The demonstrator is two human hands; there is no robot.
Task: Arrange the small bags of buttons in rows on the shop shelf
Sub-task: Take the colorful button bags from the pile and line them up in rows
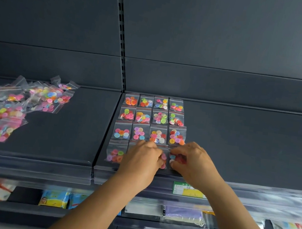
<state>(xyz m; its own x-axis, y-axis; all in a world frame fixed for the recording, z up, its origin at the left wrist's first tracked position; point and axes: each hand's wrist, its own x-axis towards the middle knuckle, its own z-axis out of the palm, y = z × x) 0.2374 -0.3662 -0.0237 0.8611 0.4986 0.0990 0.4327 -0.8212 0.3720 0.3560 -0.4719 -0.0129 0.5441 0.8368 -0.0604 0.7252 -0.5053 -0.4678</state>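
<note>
Small clear bags of bright buttons [152,120] are laid in neat rows on the dark shelf [239,142] in the middle of the frame. A front-row bag [174,159] is pinched by the right hand [191,163]. The bag beside it [163,159] is touched by the curled fingers of the left hand [142,161]. A loose pile of bags [23,104] is seen at the left.

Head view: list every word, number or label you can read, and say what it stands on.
Price tag on the shelf edge: green and yellow, print and handwriting too blurred to read.
Label on the purple packet below: "10" seems to show; the rest is unreadable.
Button bags: no text visible.
Other lower-shelf packets: print illegible.
</note>
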